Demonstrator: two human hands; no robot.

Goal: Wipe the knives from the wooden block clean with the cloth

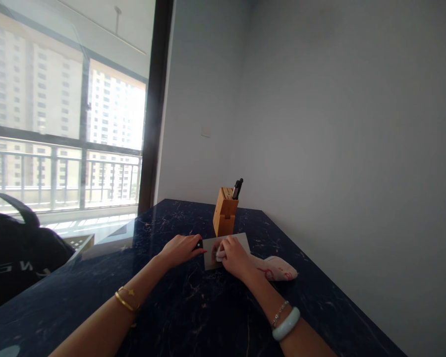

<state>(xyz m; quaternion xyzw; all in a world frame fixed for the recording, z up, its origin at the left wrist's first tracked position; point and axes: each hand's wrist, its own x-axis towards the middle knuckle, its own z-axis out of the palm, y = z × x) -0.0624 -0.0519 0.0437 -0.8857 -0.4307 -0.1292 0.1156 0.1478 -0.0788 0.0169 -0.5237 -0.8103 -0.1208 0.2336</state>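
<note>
A broad cleaver (241, 242) lies flat on the dark marble table (193, 307). My left hand (180, 248) is closed around its black handle. My right hand (235, 256) presses a white cloth with red print (278, 269) against the steel blade, fingers curled over the cloth. The cloth trails off to the right on the table. Behind the blade stands a wooden knife block (225, 211) with one black-handled knife (238, 188) in it.
A grey wall (349, 148) runs along the table's right edge. A large window with a railing (67, 124) is at the left. A dark bag (15, 258) sits at the left near the table's edge.
</note>
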